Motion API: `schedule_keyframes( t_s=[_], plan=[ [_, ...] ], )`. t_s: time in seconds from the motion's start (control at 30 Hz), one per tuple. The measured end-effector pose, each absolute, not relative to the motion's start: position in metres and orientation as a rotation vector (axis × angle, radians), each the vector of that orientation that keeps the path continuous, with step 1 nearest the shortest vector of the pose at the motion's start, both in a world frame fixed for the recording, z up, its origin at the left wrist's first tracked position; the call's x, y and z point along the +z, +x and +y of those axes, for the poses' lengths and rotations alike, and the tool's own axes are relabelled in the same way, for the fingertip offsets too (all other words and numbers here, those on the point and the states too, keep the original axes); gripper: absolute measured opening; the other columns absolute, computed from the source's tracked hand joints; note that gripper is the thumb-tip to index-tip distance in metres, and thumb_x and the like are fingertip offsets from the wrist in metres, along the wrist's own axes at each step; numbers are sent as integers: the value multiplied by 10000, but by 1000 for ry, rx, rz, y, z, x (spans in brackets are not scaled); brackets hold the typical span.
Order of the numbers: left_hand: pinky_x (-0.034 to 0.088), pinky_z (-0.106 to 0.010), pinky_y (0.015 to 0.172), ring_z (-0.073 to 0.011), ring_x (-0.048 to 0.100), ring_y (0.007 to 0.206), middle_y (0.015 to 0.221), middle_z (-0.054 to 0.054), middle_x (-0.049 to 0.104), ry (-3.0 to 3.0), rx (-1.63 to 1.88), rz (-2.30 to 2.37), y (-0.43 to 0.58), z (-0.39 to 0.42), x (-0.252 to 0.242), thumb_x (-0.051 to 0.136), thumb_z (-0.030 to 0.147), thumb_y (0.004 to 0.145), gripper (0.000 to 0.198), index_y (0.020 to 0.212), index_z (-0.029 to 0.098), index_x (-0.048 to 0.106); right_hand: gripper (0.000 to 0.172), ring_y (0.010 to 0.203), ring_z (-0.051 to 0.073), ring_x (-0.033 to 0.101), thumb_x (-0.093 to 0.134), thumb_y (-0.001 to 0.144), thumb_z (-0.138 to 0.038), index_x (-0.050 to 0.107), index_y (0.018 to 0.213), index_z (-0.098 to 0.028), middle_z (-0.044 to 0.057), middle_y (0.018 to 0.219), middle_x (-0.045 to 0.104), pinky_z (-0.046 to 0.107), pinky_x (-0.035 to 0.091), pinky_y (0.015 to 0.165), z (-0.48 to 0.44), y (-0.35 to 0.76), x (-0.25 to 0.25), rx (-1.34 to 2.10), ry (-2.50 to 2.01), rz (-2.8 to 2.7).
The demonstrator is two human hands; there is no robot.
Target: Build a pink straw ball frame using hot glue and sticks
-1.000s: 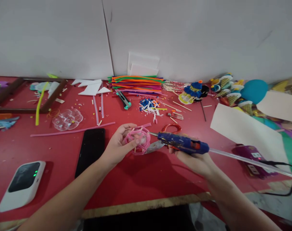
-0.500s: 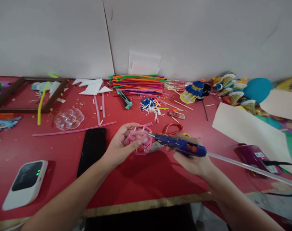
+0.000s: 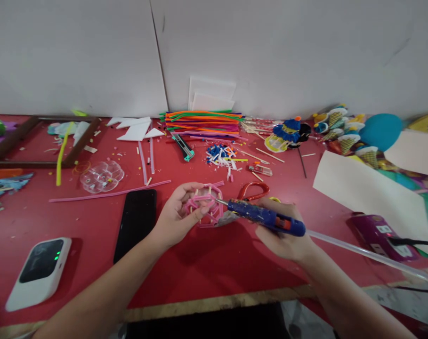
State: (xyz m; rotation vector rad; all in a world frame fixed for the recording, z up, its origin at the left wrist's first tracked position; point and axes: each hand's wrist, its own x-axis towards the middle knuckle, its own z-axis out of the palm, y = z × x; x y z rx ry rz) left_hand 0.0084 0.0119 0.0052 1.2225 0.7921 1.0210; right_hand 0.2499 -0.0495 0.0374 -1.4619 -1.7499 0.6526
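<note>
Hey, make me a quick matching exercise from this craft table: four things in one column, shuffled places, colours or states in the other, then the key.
1. Glue gun
2. Pink frame
3. Phone
4. Purple box

A. Black
B. In the left hand
C. Has a cord running into it
D. In the right hand

Pairs: 1-D, 2-B, 3-A, 4-C

Glue gun and cutter suggest a craft workshop.

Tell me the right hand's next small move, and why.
Probably squeeze out a little glue: the right hand grips the glue gun, its nozzle at or very near the pink frame, which the left hand holds.
</note>
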Motion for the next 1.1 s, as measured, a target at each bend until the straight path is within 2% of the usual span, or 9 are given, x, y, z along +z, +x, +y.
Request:
schedule_keyframes(
  t_s=[0.27, 0.6, 0.8, 1.1],
  plan=[
    [616, -286, 873, -191, 746, 1001, 1120, -83, 745, 1253, 1019, 807, 8, 12, 6, 836, 290, 824, 389, 1131, 205, 612, 69, 430, 92, 390, 531, 684, -206, 474, 667, -242, -71, 506, 444, 233, 330, 447, -48, 248, 42, 582, -1420, -1820],
    [600, -264, 899, -167, 752, 1001, 1130, -67, 735, 1231, 1025, 777, 8, 12, 4, 811, 267, 849, 369, 1142, 206, 595, 113, 425, 91, 361, 541, 689, -199, 445, 656, -249, -71, 502, 414, 242, 286, 438, -47, 249, 39, 561, -1398, -1817],
    [605, -263, 877, -169, 756, 986, 1141, -63, 738, 1227, 1015, 784, 9, 11, 6, 813, 265, 846, 364, 1135, 216, 599, 82, 440, 117, 419, 551, 690, -220, 476, 672, -249, -50, 511, 464, 263, 336, 467, -46, 250, 36, 585, -1407, -1825],
    [612, -267, 864, -185, 743, 1012, 1123, -67, 741, 1254, 1022, 793, 8, 12, 4, 816, 264, 838, 360, 1131, 213, 613, 155, 411, 98, 363, 536, 656, -178, 405, 629, -256, -75, 482, 385, 255, 282, 438, -46, 250, 37, 577, -1432, -1795]
  ],
)
